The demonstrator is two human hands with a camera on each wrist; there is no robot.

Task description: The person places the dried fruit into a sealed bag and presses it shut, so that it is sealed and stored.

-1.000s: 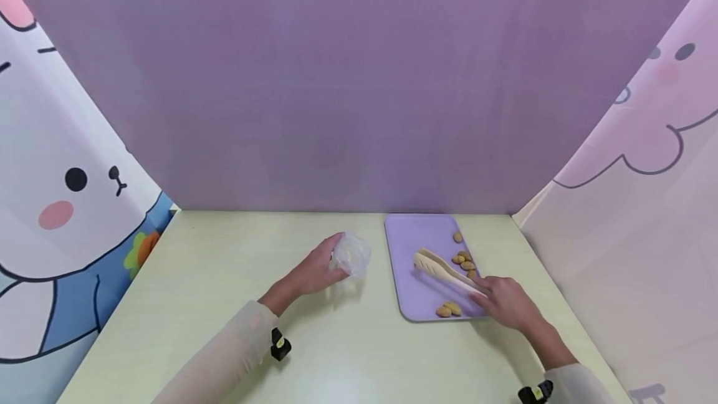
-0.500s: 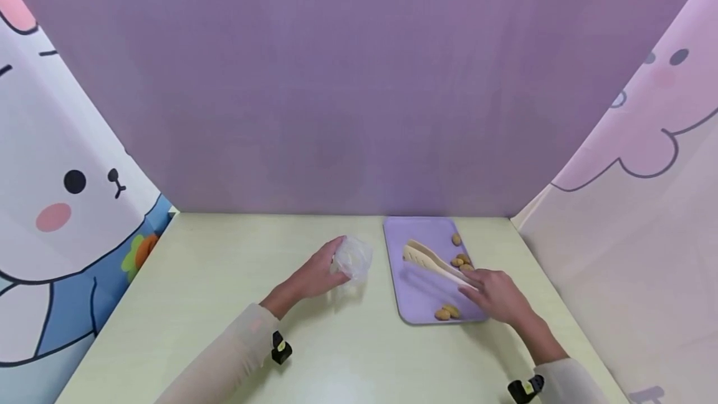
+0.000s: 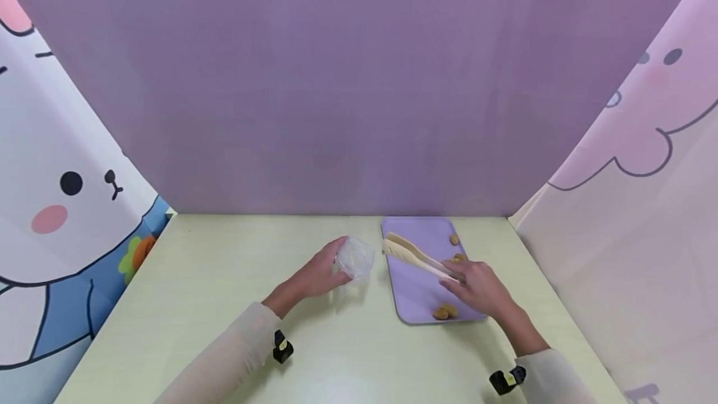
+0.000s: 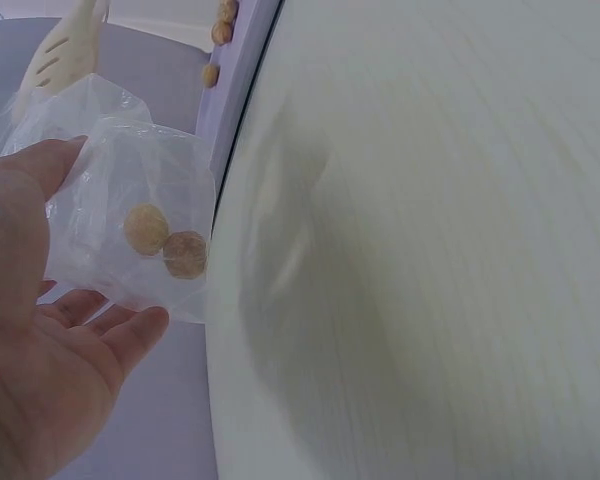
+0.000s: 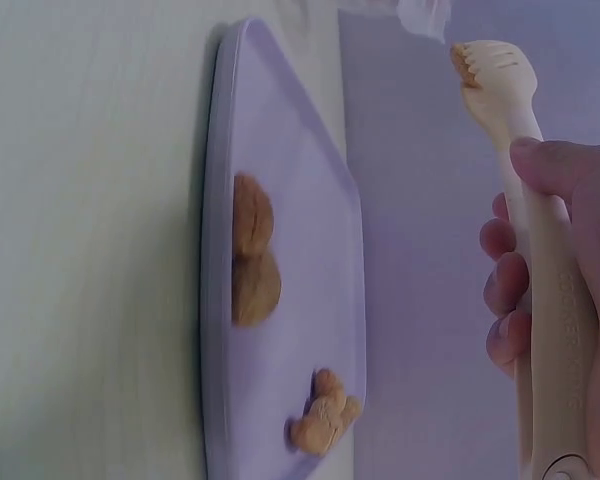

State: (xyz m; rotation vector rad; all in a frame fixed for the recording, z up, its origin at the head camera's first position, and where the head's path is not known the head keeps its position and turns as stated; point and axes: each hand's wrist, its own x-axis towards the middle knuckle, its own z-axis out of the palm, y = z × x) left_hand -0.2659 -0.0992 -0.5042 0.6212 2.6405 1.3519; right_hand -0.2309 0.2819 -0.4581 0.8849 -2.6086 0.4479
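My left hand point(image 3: 318, 274) holds a clear plastic bag point(image 3: 356, 259) above the table, its mouth spread by thumb and fingers. Two walnuts point(image 4: 148, 230) show through the bag's wall in the left wrist view. With thumb and curled fingers my right hand point(image 3: 481, 290) grips cream slotted tongs point(image 3: 412, 255). Between the tongs' tips a walnut point(image 5: 462, 66) is pinched, best seen in the right wrist view. The tips are over the left edge of the purple tray point(image 3: 412, 304), a short way right of the bag.
Two walnuts point(image 3: 445, 312) lie at the tray's near end. Several more walnuts point(image 5: 323, 415) are along its right side, partly hidden by my right hand in the head view. A purple partition point(image 3: 336, 111) rises behind the pale table point(image 3: 235, 254), with printed cloths at both sides.
My right hand has carried the tongs leftward across the tray toward the bag. My left hand and the bag stay nearly where they were.
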